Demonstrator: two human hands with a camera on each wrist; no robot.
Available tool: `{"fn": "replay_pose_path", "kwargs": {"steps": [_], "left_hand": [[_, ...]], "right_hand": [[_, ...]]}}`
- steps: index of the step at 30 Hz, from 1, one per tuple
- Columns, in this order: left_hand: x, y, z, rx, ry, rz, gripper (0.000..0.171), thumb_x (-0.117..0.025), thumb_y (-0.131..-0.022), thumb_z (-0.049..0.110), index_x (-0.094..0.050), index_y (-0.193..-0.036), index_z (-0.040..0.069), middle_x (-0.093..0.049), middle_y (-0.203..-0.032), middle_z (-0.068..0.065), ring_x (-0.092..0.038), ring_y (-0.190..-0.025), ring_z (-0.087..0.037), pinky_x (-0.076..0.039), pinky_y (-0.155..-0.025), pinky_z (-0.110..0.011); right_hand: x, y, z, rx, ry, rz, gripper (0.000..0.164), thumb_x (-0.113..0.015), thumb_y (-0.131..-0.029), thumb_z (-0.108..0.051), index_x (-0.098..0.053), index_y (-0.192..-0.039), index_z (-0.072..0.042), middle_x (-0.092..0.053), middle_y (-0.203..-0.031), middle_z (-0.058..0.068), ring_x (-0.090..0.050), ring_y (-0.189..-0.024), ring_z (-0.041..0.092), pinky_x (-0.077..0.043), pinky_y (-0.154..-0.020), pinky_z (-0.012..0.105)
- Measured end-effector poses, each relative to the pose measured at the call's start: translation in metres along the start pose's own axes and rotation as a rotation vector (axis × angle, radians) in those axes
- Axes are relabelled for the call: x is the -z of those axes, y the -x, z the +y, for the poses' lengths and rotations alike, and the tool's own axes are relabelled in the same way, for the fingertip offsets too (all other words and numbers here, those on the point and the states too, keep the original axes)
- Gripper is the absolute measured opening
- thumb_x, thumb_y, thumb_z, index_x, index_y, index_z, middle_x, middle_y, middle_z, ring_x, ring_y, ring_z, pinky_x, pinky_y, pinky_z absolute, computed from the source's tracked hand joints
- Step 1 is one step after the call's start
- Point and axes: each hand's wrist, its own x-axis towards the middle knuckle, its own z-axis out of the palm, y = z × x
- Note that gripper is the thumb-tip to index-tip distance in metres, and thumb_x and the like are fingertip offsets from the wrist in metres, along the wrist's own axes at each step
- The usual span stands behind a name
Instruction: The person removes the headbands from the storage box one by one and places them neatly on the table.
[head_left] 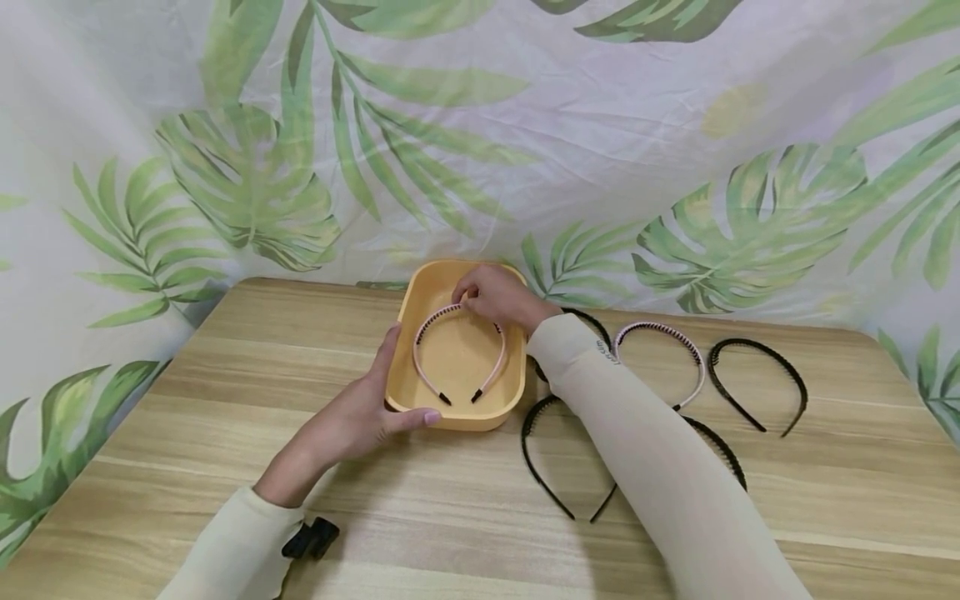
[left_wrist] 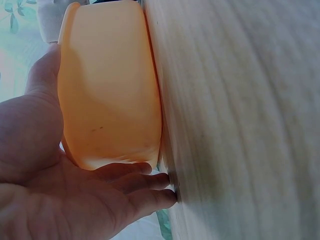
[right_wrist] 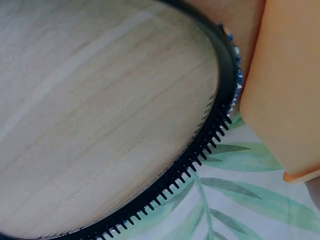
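In the head view a yellow plastic box [head_left: 456,421] stands against the back of the table. A pink headband [head_left: 421,367] with dark teeth is inside it, its black-tipped ends toward the near side. My right hand [head_left: 498,296] reaches over the box's far end and pinches the top of this headband; in the right wrist view that hand is out of sight. My left hand [head_left: 367,412] lies around the box's near left corner, thumb at the near rim, fingers along the left wall. In the left wrist view the left hand's fingers [left_wrist: 150,197] look fairly straight against the box [left_wrist: 110,85].
To the right of the box lie another pink headband [head_left: 663,328] and several black ones, including one [head_left: 795,375] at far right and one [head_left: 528,450] nearer. My right forearm covers parts of some. A leaf-patterned cloth [head_left: 450,167] hangs behind the wooden table [head_left: 247,400].
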Motion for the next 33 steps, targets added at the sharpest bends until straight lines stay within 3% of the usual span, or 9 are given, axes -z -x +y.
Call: {"fn": "replay_pose_path", "kwargs": {"steps": [5, 19, 28, 33], "left_hand": [[-0.001, 0.000, -0.001, -0.008, 0.009, -0.004, 0.126, -0.084, -0.090, 0.040, 0.012, -0.168, 0.018, -0.044, -0.156, -0.034, -0.059, -0.133, -0.036, -0.044, -0.111, -0.054], [0.000, 0.001, -0.001, -0.038, 0.013, 0.006, 0.124, -0.084, -0.090, 0.037, 0.011, -0.168, 0.015, -0.039, -0.159, -0.035, -0.057, -0.135, -0.038, -0.042, -0.113, -0.056], [0.001, 0.001, 0.000, -0.044, 0.004, 0.009, 0.125, -0.083, -0.091, 0.039, 0.011, -0.168, 0.014, -0.037, -0.160, -0.035, -0.055, -0.136, -0.041, -0.040, -0.114, -0.060], [0.000, 0.001, -0.001, -0.033, -0.006, 0.011, 0.125, -0.083, -0.090, 0.041, 0.011, -0.168, 0.015, -0.039, -0.160, -0.034, -0.057, -0.133, -0.039, -0.040, -0.114, -0.058]], "right_hand": [[0.001, 0.001, -0.001, 0.025, -0.032, 0.015, 0.019, -0.065, -0.101, -0.006, -0.083, -0.109, -0.009, -0.075, -0.094, 0.010, -0.058, -0.081, 0.017, -0.048, -0.077, 0.029], [0.014, 0.010, -0.002, 0.025, -0.149, 0.030, 0.018, -0.067, -0.101, -0.006, -0.080, -0.113, -0.004, -0.078, -0.120, 0.012, -0.067, -0.102, 0.025, -0.054, -0.091, 0.037], [0.022, 0.021, 0.003, 0.000, -0.208, 0.039, 0.019, -0.066, -0.103, -0.009, -0.080, -0.115, -0.007, -0.077, -0.115, 0.011, -0.063, -0.090, 0.021, -0.052, -0.082, 0.033], [0.026, 0.027, 0.001, 0.029, -0.190, 0.040, 0.018, -0.067, -0.102, -0.008, -0.081, -0.112, -0.007, -0.078, -0.113, 0.010, -0.061, -0.083, 0.018, -0.050, -0.077, 0.030]]}}
